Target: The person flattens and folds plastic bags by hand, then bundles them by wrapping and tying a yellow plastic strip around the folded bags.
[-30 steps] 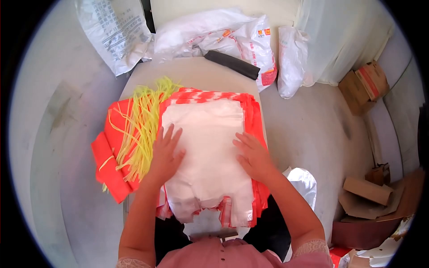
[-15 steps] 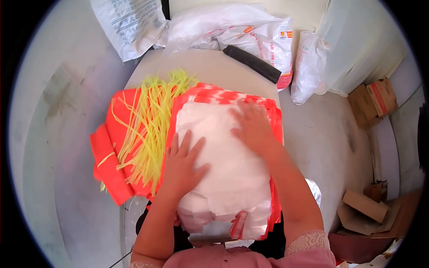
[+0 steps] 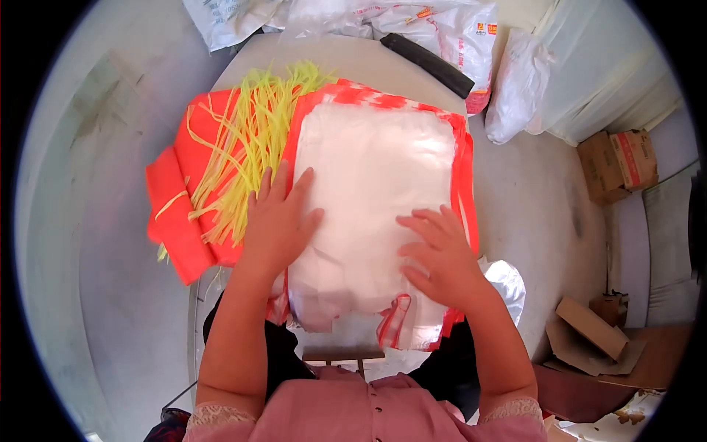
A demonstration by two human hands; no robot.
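A pale, translucent plastic bag (image 3: 375, 162) lies flat on top of a stack of red and white plastic bags (image 3: 465, 184). My left hand (image 3: 280, 221) is at its left edge, fingers spread, holding nothing. Over the lower right part of the pale bag is my right hand (image 3: 438, 254), its fingers apart and nothing in them. A crumpled red-striped strip (image 3: 395, 322) sticks up at the stack's near edge. Left of the stack, a bundle of yellow plastic strips (image 3: 254, 147) lies across red bags (image 3: 195, 121). A red roll (image 3: 177, 214) tied with a yellow strip rests beside them.
The table (image 3: 294, 55) carries a black roll (image 3: 428, 65) near its far right edge. White sacks (image 3: 442, 29) are behind it, with another white bag (image 3: 519, 85) to the right. Cardboard boxes (image 3: 618, 166) sit along the right side, and an opened carton (image 3: 593, 331) is lower right.
My right hand has drawn back from the far edge toward the near right of the pale bag. My left hand has shifted to its left edge. The camera view has moved too.
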